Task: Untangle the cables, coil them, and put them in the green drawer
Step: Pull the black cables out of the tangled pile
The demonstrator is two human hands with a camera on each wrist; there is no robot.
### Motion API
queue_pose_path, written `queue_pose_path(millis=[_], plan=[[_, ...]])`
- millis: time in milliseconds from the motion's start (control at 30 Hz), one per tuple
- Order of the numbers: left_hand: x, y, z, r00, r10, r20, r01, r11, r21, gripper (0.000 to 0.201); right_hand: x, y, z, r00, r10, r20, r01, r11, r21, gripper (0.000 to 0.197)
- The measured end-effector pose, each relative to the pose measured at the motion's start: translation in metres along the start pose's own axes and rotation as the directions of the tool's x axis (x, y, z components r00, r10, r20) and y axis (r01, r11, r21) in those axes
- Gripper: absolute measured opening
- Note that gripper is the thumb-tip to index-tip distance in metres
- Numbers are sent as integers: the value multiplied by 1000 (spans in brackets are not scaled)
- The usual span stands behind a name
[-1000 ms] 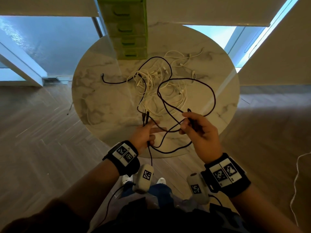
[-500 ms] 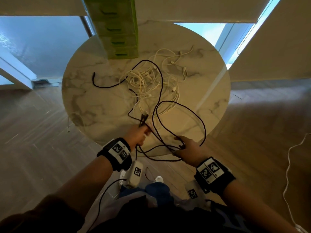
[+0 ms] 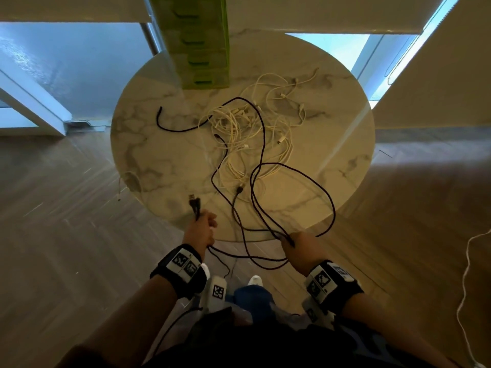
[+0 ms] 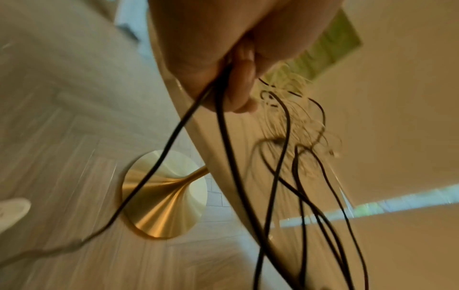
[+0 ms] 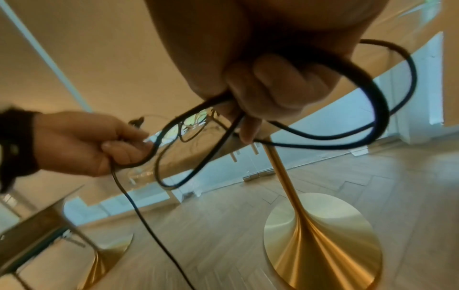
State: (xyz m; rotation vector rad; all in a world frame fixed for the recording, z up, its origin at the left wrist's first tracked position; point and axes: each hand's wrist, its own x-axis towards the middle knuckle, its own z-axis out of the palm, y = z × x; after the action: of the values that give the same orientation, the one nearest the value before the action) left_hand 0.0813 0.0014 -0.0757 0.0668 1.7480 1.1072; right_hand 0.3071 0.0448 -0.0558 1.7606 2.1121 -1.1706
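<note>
A black cable (image 3: 300, 173) loops over the near half of the round marble table (image 3: 148, 144) and runs back through a tangle of white cables (image 3: 239, 134). My left hand (image 3: 203, 227) grips the black cable near its plugs (image 3: 195, 203) at the table's near edge; its curled fingers (image 4: 238, 88) show in the left wrist view. My right hand (image 3: 297, 245) holds several black strands bunched in its fist (image 5: 273, 86), just off the near edge. The green drawer unit (image 3: 202, 41) stands at the far side of the table, its drawers pushed in.
The table stands on a gold pedestal base (image 5: 320, 235) over a wooden floor. A white cord (image 3: 465, 282) hangs at the right edge of the head view. Windows and beige walls lie behind the table. A second table base (image 5: 106, 261) shows to the left.
Both hands have drawn back toward my body and spread apart, pulling the black cable off the pile. The left hand moved left with the plugs; the right dropped below the table edge.
</note>
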Motion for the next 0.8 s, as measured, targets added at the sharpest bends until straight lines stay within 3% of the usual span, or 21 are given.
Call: queue_pose_path(millis=[100,233,367,467,567,600,667,800], plan=[[5,5,-1,1000,-25,10,26,986,-164,17,-4,12,-1,993,113,26,-114,992,48,19],[6,8,10,998,9,64,1,988,-152,20,-11,21,11,976,189,105,-198,977,85,42],[10,11,18,993,38,111,-30,997,-74,27,-15,22,22,962,184,203,-202,977,69,20],[15,21,22,982,64,175,-57,997,-45,7,-16,24,26,959,200,203,-217,974,68,11],[25,32,24,966,53,253,-52,999,-10,9,-26,20,26,944,223,244,-251,963,93,40],[29,35,24,963,42,268,-44,999,0,18,-29,18,28,937,237,256,-273,955,118,47],[35,39,25,954,27,298,-39,999,32,27,-35,14,33,902,280,327,-352,918,185,51],[43,44,27,931,17,363,-58,993,101,22,-41,-1,52,800,326,504,-498,829,255,55]])
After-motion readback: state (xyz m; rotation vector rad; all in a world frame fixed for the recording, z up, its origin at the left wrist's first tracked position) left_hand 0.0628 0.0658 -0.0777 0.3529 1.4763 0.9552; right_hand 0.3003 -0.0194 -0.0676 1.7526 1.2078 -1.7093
